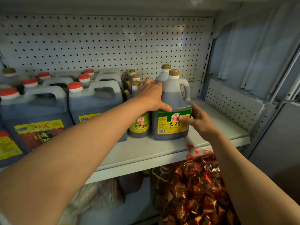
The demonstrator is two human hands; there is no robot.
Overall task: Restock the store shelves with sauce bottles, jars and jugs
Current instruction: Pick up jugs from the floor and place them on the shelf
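A dark vinegar jug (172,101) with a gold cap and a green-yellow label stands on the white shelf (162,150), at the right end of the row. My left hand (151,95) grips its left shoulder, thumb across the front. My right hand (197,118) holds its lower right side, thumb pressed on the label. A second gold-capped jug (164,73) stands right behind it. Left of it stand smaller gold-capped bottles (140,125) with green-yellow labels, partly hidden by my left forearm.
Large red-capped jugs (95,98) of dark liquid fill the shelf's left part. The shelf right of the held jug is bare up to the pegboard side panel (233,106). Below, a bag of red-gold wrapped items (194,189) sits on the lower shelf.
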